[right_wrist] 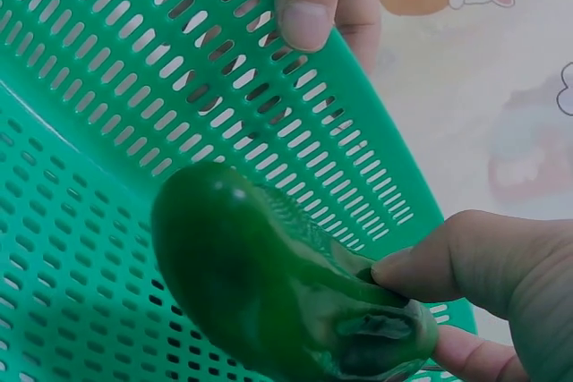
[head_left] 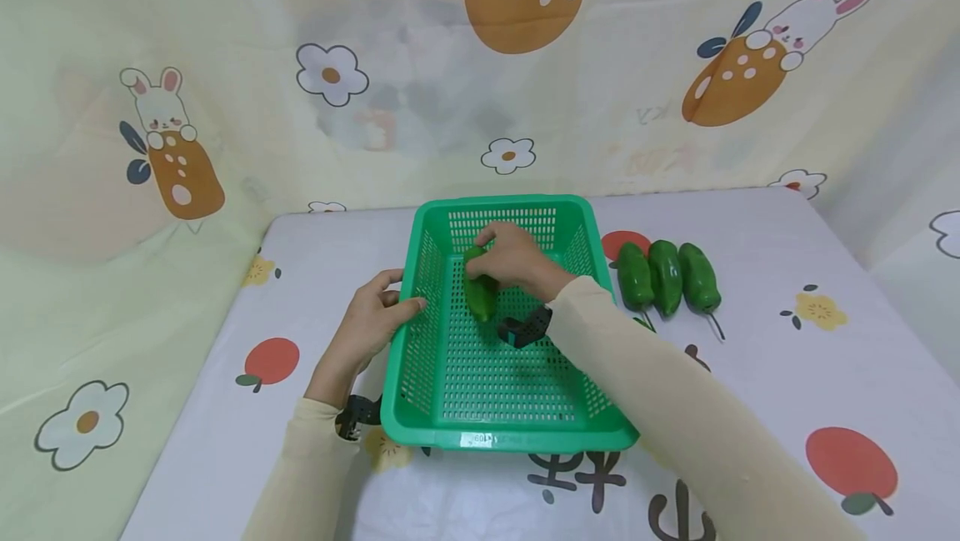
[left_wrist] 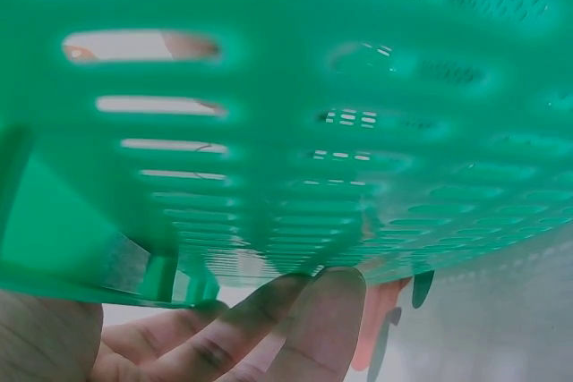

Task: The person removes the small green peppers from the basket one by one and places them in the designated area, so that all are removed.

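Observation:
A green pepper [head_left: 481, 295] is inside the green plastic basket [head_left: 510, 438], near its left wall. My right hand [head_left: 517, 259] reaches into the basket and pinches the pepper at its far end. In the right wrist view the thumb and a finger hold the stem end of the pepper [right_wrist: 260, 284]. The left hand [head_left: 372, 316] grips the basket's left rim, thumb over the inside and fingers outside. Below the slotted basket wall, the left wrist view shows fingers [left_wrist: 313, 328] against the outside.
Three green peppers lie side by side right of the basket, the middle one [head_left: 665, 277] touching its neighbours. Their stems point toward me. A patterned cloth [head_left: 757, 391] covers the table, and a printed curtain [head_left: 420, 149] hangs behind it.

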Demonstrator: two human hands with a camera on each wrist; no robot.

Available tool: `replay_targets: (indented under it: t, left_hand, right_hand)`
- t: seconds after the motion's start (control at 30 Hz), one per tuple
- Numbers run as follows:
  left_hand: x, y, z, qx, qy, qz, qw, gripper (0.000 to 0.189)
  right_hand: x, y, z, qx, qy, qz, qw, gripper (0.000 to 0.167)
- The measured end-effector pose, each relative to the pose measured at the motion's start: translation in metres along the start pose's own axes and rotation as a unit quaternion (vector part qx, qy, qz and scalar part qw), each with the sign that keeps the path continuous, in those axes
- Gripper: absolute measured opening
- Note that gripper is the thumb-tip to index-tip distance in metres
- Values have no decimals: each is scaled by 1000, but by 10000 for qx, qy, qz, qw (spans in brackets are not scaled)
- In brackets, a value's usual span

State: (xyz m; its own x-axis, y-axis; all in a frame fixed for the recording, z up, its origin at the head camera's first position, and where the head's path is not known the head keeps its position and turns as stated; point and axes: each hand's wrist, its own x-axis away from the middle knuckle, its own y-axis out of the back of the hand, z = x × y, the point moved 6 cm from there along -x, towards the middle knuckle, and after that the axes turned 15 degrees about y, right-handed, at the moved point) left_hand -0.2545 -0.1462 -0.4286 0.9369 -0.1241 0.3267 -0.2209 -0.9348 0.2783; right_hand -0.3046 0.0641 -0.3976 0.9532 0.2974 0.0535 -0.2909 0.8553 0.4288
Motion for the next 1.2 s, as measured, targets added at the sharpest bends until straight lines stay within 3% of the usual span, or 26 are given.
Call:
replay_targets:
  t: [1.2]
  left_hand:
    - [1,0,-1,-23,29,-136,9999,56]
  right_hand:
    - [28,37,4,-279,-13,38,9996,48]
